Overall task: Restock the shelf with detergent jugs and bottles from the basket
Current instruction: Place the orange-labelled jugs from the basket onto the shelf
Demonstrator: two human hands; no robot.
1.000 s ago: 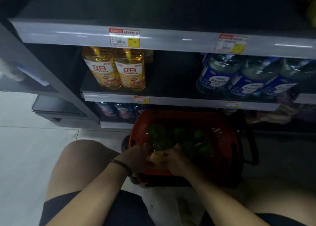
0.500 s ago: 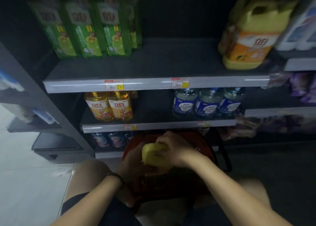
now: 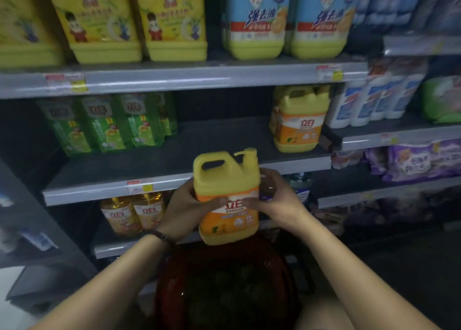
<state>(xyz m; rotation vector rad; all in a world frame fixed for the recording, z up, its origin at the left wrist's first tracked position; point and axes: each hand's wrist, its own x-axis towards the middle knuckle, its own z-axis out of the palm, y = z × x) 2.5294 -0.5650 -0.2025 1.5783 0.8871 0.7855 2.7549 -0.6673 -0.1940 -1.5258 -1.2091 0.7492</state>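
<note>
Holding the jug (image 3: 227, 199) in a two-hand grip, left hand (image 3: 185, 208) and right hand (image 3: 273, 199) clamped on its sides. It's out of the basket (image 3: 172, 287) now, raised upright before the middle shelf (image 3: 154, 165). Matching jug (image 3: 298, 120) sits right; gap beside it looks like the slot.

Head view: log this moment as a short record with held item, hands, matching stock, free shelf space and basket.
held item: yellow jug, upright, orange label
left hand: grips the jug's left side
right hand: grips its right side
matching stock: same jug on the middle shelf, right end
free space: between that jug and the green bottles
basket: red, below the hands
</note>
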